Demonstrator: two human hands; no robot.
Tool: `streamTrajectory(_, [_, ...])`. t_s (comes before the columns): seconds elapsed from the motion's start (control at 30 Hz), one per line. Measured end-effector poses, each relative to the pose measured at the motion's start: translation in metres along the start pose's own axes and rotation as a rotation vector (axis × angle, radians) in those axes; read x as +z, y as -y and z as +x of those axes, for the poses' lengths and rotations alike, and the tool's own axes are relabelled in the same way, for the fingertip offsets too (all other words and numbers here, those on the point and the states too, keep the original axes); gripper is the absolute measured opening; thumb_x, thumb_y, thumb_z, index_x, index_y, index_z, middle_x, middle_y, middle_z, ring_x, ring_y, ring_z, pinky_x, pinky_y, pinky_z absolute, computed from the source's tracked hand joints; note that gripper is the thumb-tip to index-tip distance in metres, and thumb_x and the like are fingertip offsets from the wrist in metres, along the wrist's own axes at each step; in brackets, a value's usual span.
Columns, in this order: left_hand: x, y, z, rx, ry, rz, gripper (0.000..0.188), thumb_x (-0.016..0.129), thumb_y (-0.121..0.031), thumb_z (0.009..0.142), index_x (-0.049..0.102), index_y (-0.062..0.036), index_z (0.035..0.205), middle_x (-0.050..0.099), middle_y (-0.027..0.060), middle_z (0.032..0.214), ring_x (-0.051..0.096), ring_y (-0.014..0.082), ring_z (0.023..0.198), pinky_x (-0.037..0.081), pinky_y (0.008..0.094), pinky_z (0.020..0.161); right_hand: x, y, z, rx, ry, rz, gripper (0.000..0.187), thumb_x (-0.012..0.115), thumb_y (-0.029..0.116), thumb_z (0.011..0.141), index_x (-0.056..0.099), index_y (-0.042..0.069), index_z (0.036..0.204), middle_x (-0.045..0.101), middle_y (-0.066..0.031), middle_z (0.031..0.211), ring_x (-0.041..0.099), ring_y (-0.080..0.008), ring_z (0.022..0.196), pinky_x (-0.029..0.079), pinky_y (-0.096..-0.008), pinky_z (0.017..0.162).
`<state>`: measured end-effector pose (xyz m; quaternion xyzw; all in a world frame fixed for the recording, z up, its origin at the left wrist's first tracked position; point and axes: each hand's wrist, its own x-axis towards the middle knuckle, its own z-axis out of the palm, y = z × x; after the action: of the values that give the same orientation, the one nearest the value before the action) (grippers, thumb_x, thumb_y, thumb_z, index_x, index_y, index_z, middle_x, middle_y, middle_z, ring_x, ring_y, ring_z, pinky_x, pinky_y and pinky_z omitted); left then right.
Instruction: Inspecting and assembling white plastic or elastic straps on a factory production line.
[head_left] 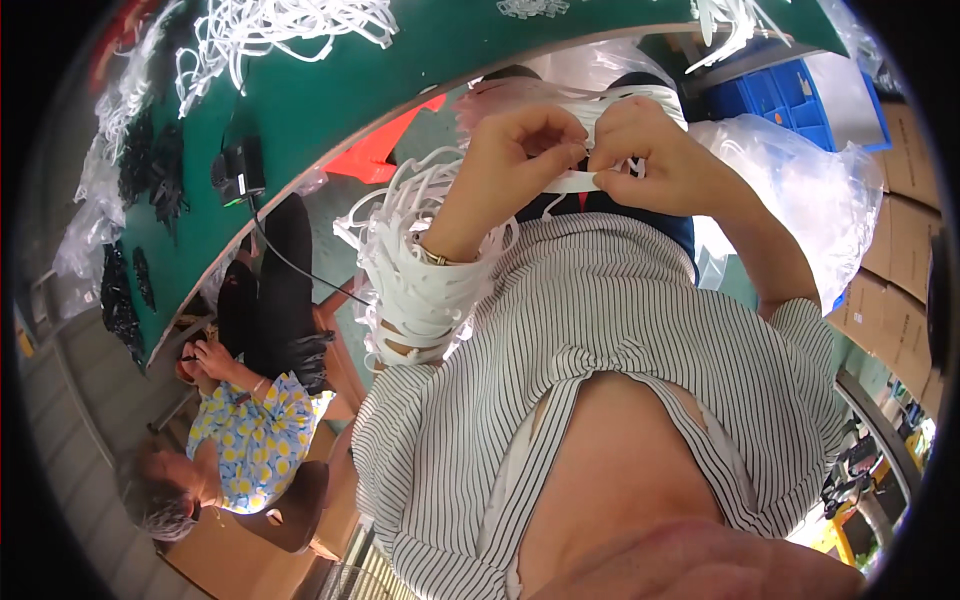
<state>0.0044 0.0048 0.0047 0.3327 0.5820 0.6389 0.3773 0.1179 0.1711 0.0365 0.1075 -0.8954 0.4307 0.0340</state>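
In front of my waist, a short white strap runs between my two hands. My left hand is closed in a pinch at one end of it. Thumb and curled fingers of my right hand grip the other end. Both hands nearly touch, and their fingers hide part of the strap. Many white strap loops hang around my left forearm, below a bracelet. More white straps lie across my lap beyond the hands.
A green table carries a heap of white straps, dark bundles and a black device with a cable. A blue crate, clear plastic bags and cardboard boxes stand right. Another person sits left.
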Motion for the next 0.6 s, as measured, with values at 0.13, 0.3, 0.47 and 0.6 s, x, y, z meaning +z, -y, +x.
streamTrajectory(0.13, [0.002, -0.010, -0.014, -0.092, 0.056, -0.037, 0.010, 0.061, -0.002, 0.081, 0.062, 0.0030, 0.091, 0.063, 0.0003, 0.079, 0.056, 0.0046, 0.071, 0.046, 0.0199, 0.063, -0.001, 0.014, -0.004, 0.047, 0.021, -0.034, 0.006, 0.060, 0.010, 0.071, 0.057, 0.005, 0.069, 0.046, -0.0004, 0.065, 0.048, -0.0161, 0.070, 0.029, -0.0370, 0.091])
streamTrajectory(0.3, [0.002, -0.015, -0.024, -0.084, 0.049, 0.023, 0.010, 0.061, -0.001, 0.081, 0.063, 0.0040, 0.090, 0.063, 0.0005, 0.077, 0.055, 0.0046, 0.068, 0.046, 0.0208, 0.061, 0.001, 0.019, -0.006, 0.042, 0.031, -0.128, 0.005, 0.058, 0.009, 0.071, 0.055, 0.005, 0.069, 0.043, -0.0012, 0.065, 0.047, -0.0165, 0.070, 0.026, -0.0389, 0.095])
streamTrajectory(0.47, [0.005, -0.020, -0.030, -0.011, 0.061, 0.229, 0.014, 0.064, 0.000, 0.079, 0.066, 0.0022, 0.093, 0.066, 0.0029, 0.083, 0.059, 0.0075, 0.076, 0.048, 0.0224, 0.070, 0.002, 0.019, -0.008, 0.014, 0.021, -0.148, 0.005, 0.056, 0.009, 0.072, 0.053, 0.006, 0.069, 0.040, -0.0014, 0.065, 0.046, -0.0175, 0.069, 0.026, -0.0389, 0.095])
streamTrajectory(0.6, [0.008, -0.023, -0.034, 0.020, 0.021, 0.274, 0.013, 0.064, 0.001, 0.079, 0.066, 0.0029, 0.092, 0.066, 0.0038, 0.082, 0.059, 0.0076, 0.072, 0.048, 0.0225, 0.066, 0.004, 0.015, -0.008, 0.016, 0.029, -0.106, 0.006, 0.056, 0.009, 0.072, 0.052, 0.006, 0.068, 0.041, -0.0014, 0.065, 0.045, -0.0176, 0.068, 0.028, -0.0376, 0.092])
